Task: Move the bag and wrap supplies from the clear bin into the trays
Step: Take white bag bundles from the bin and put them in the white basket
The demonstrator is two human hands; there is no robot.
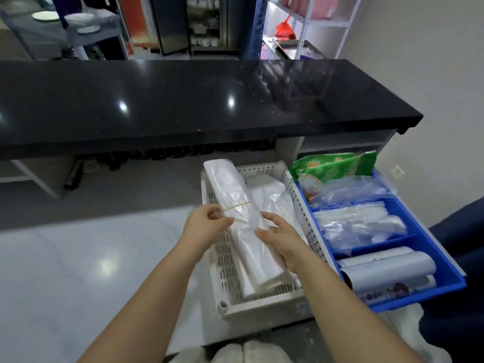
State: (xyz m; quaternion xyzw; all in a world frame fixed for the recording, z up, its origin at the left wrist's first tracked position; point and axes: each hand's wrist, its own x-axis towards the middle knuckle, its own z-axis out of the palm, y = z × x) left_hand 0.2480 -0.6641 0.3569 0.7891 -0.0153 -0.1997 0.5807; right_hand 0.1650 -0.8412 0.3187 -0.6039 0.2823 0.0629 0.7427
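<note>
I hold a long, flat bundle of clear plastic bags (237, 203) over the white slotted tray (262, 307), its far end reaching past the tray's far rim and its near end low inside the tray. A yellow rubber band (237, 206) circles the bundle about midway. My left hand (207, 226) pinches the band at the bundle's left edge between thumb and fingertips. My right hand (281, 241) cups the bundle's right side from beneath, fingers spread and half curled along it. Deeper in the white tray, to the right of the bundle, lies another pile of loose white bags (272, 197). Touching the white tray on its right is a blue tray (445, 271) split into sections: the far one has a green packet (335, 166) and crumpled clear film, the middle one clear bags (361, 224), the near one pale rolls (387, 273) with a printed label that I cannot read. Beyond both trays runs a glossy black counter (183, 100) with shelves behind it. The bundle and my right arm cover much of the white tray's floor, and the blue tray's near corner is partly hidden by my forearm. Something dark sits at the right edge, cut off.
</note>
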